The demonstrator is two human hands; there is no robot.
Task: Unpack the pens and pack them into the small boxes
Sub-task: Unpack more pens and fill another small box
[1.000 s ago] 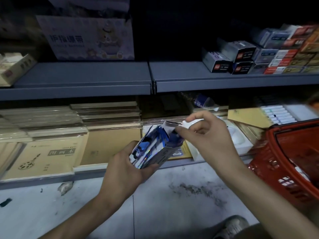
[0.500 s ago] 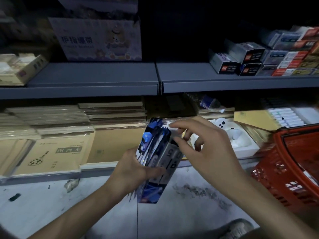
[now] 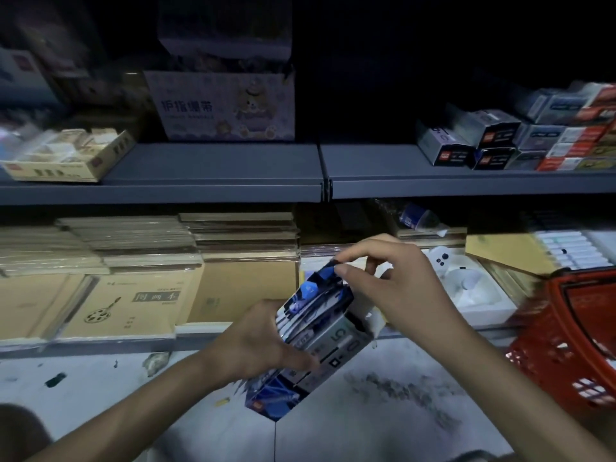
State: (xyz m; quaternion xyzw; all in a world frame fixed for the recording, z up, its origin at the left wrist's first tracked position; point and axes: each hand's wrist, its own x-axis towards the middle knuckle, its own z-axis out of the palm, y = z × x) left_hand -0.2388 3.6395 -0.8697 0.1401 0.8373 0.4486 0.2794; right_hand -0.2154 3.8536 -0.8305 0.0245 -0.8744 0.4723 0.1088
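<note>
Our left grip point(image 3: 253, 341) clasps the pen box point(image 3: 333, 348) by its side, holding it tilted in the air just before the front edge of the lower shelf point(image 3: 100, 343). Our right grip point(image 3: 396, 288) pinches the pen packs point(image 3: 316, 291) sticking from the box's open top. A red basket point(image 3: 566, 345) stands at the right.

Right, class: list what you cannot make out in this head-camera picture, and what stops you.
All head view:
1. Pens: hidden inside the blue glossy packets the right hand pinches.
2. Silver-and-blue cardboard carton: left side covered by the left hand's grip.
3. Red plastic basket: contents cut off by right edge.
4. Small grey shelf boxes: print blurred.
</note>
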